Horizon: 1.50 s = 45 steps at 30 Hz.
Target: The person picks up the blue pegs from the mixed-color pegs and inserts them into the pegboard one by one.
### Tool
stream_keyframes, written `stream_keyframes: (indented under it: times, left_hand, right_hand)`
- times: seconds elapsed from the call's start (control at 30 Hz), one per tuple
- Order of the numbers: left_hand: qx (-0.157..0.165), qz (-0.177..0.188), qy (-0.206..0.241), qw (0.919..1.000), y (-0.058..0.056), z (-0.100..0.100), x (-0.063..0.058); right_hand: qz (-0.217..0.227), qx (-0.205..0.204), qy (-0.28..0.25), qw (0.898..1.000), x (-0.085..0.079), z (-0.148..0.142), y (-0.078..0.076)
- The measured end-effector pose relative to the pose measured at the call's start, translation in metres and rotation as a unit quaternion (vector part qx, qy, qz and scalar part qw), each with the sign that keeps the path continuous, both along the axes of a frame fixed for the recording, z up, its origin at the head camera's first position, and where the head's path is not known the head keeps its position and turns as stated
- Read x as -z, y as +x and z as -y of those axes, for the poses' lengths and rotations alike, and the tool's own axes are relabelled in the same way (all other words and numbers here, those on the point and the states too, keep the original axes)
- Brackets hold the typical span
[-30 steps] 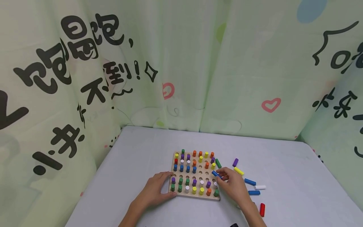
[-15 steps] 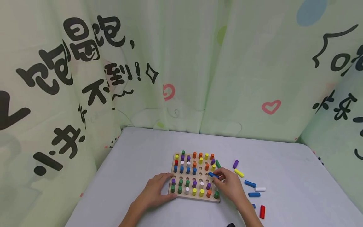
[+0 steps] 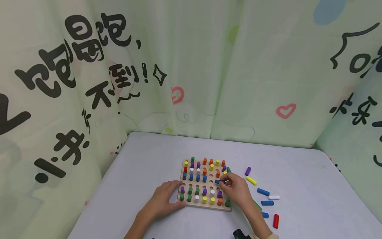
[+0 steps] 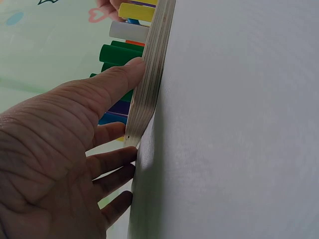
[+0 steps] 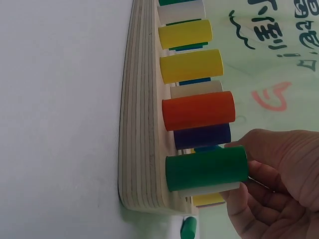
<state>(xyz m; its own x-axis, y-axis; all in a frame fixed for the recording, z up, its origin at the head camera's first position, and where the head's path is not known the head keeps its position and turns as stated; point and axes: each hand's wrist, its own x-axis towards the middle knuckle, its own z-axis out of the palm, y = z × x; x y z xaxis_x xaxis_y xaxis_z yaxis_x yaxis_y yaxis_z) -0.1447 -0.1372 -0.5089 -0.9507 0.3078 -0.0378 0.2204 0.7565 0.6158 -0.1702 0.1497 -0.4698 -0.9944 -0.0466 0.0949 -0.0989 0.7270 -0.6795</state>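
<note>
- Pinching a blue peg (image 3: 219,181) by its right end with the right grip (image 3: 237,190).
- Pointing left from there, long axis nearly level, above the right half of the board (image 3: 206,207).
- Touching the board's left edge with the farther left grip (image 3: 163,199), fingers spread.
- Below, pale worktop (image 3: 149,156); rightward, loose pegs (image 3: 263,191); beyond, curtain (image 3: 250,76).

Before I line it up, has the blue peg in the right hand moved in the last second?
Yes: in the head view, the held blue peg has shifted left across the pegboard, closer to the four standing blue pegs.
</note>
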Motion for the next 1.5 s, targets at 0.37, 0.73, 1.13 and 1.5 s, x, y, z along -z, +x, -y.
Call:
stream_keyframes:
  times: [0.37,0.73,1.13,1.5]
  left_hand:
    - [-0.003,0.0,0.002,1.0,0.0,0.001,0.0]
    - [-0.006,0.0,-0.006,1.0,-0.002,0.001,0.001]
    - [-0.003,0.009,-0.002,1.0,-0.001,-0.001,0.002]
    - [-0.002,0.002,-0.002,1.0,-0.001,-0.001,0.002]
  right_hand:
    - [0.009,-0.005,-0.021,1.0,0.004,0.011,-0.005]
    - [0.007,-0.019,-0.029,0.999,0.005,0.016,-0.009]
    - [-0.01,-0.024,-0.031,0.999,0.003,0.018,-0.004]
    - [-0.011,-0.011,-0.021,1.0,-0.008,0.008,0.012]
